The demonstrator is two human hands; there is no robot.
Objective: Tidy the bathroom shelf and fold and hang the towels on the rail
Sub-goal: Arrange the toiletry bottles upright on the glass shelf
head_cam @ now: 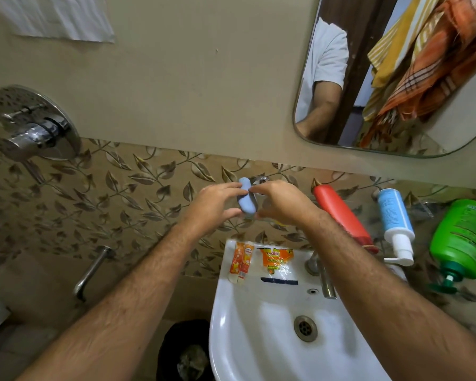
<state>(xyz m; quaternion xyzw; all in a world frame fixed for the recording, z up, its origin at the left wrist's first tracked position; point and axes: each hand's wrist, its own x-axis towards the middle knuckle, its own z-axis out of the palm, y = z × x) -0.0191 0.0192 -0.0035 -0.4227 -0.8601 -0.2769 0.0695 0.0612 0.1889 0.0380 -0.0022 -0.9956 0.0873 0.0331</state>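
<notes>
Hands, left hand and right hand, grip blue case (contents hidden).

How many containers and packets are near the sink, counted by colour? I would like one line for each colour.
Red bottle: 1
White and blue spray bottle: 1
Green pump bottle: 1
Orange tube and orange packet: 2
Light blue case, held by left hand and right hand: 1
Total: 6

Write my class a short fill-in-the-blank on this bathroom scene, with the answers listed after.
1. Both hands hold a small ____ oval object.
2. The left hand and right hand meet above the white ____.
3. The bottle lying nearest the right hand is ____.
4. The pump bottle at far right is ____.

Answers: blue; sink; red; green
</notes>
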